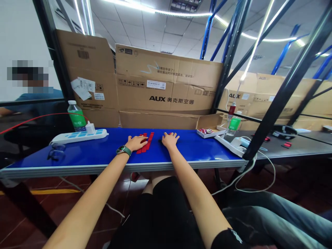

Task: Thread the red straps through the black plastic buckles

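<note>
Both my arms reach out over a blue table (103, 154). My left hand (136, 142), with a watch on the wrist, lies flat with fingers stretched out, its fingertips on a row of thin red strips (146, 143). My right hand (169, 139) rests palm down a little to the right, fingers spread, over a small dark and red piece that is mostly hidden under it. Neither hand grips anything.
A white power strip (79, 136) and a green-labelled bottle (76, 117) stand at the left, clear glasses (55, 151) nearer. An open cardboard box (210, 129) of small parts, another bottle (234, 125) and a second power strip (230, 144) sit right. Cardboard cartons (166, 86) wall the back. A person sits far left.
</note>
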Motion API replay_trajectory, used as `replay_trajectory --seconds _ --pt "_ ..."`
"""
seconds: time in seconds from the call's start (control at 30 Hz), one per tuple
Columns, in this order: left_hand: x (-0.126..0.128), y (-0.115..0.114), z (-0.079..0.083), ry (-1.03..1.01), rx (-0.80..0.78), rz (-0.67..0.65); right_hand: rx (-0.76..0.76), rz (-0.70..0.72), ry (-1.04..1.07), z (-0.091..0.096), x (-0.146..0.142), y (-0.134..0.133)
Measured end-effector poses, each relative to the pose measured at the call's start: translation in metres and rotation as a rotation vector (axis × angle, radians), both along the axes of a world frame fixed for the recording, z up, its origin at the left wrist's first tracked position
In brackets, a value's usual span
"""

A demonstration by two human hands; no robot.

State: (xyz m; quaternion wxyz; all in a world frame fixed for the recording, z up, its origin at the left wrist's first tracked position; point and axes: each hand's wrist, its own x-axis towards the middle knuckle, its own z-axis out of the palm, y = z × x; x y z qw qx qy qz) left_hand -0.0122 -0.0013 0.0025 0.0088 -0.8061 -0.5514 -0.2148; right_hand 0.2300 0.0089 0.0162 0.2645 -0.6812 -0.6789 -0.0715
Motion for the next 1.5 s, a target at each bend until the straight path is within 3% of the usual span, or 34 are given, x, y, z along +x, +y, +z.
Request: replay_trajectory --seconds 0.2,0.33,0.4,0.53,0.7,0.83,1.03,1.2,1.33,1.5 --pt "-0.005 0.006 -0.002 -0.02 -0.008 0.025 -0.021 -0.127 0.038 -0.007 0.002 0.014" --pt "-0.001 0.003 0.0 -0.065 0.094 0.03 0.061 -0.089 0.099 0.0 0.006 0.013" --pt "0.002 -0.002 0.004 -0.069 0.165 0.019 0.181 0.025 0.169 0.006 0.006 0.01" --pt "0.011 -0.017 0.016 -0.043 0.325 -0.072 0.297 0.417 0.413 0.015 -0.003 0.007" --pt "0.021 -0.03 0.029 0.021 0.469 -0.205 0.135 0.721 0.665 0.008 -0.016 0.008" --pt "0.021 -0.029 0.031 0.088 0.454 -0.262 -0.04 0.736 0.656 0.002 -0.018 0.009" --pt "0.021 -0.023 0.029 0.147 0.468 -0.327 -0.148 0.797 0.693 0.005 -0.016 -0.001" --pt "0.02 -0.015 0.024 0.126 0.518 -0.369 -0.063 0.941 0.813 0.002 -0.018 -0.001" --pt "0.018 -0.012 0.021 0.107 0.572 -0.403 -0.09 0.965 0.872 -0.003 -0.02 0.009" --pt "0.018 -0.015 0.021 0.068 0.564 -0.416 0.136 0.904 0.53 -0.002 -0.016 0.009"
